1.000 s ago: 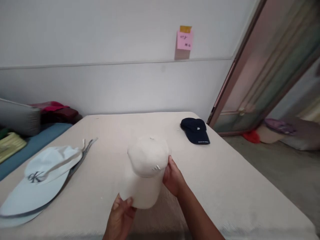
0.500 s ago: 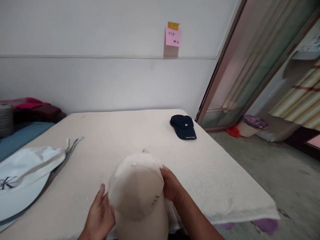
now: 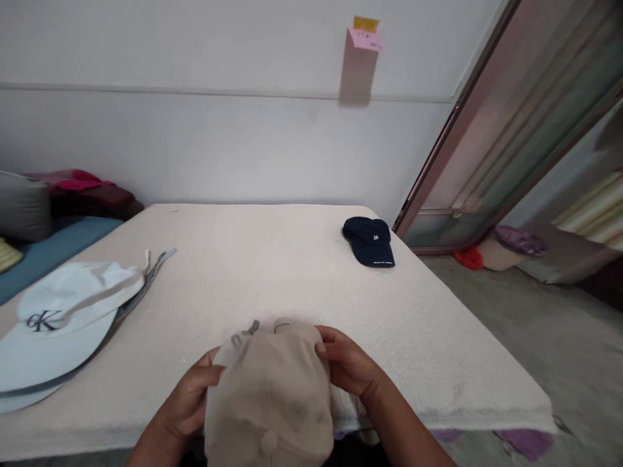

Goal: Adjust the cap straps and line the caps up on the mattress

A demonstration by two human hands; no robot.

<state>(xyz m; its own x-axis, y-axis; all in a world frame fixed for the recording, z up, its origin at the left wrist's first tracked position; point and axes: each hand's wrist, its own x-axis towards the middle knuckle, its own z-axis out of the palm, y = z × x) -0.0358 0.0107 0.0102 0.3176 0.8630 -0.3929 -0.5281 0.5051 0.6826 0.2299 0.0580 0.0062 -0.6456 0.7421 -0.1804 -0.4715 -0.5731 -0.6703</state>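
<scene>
A beige baseball cap (image 3: 272, 395) is between my hands at the table's near edge. Its top button faces me and its back strap points toward the wall. My left hand (image 3: 189, 395) grips the cap's left side, thumb on the fabric. On the right side, my right hand (image 3: 348, 363) pinches the edge with the thumb on top. The cap's brim is hidden from view. A navy cap (image 3: 368, 241) lies at the far right of the table. Stacked white and grey caps (image 3: 73, 318) rest at the left, the white one showing dark letters.
A cream cloth covers the table (image 3: 233, 259), which stands against a white wall (image 3: 219, 149). A pink note (image 3: 365, 39) is taped up there. Pillows and cloth (image 3: 29, 207) lie beyond the left edge. At the right are a sliding door (image 3: 467, 149) and bags on the floor (image 3: 516, 246).
The beige cap has been tipped over, so its top button and back strap have changed position. My left hand has closed on its side. The view has shifted slightly.
</scene>
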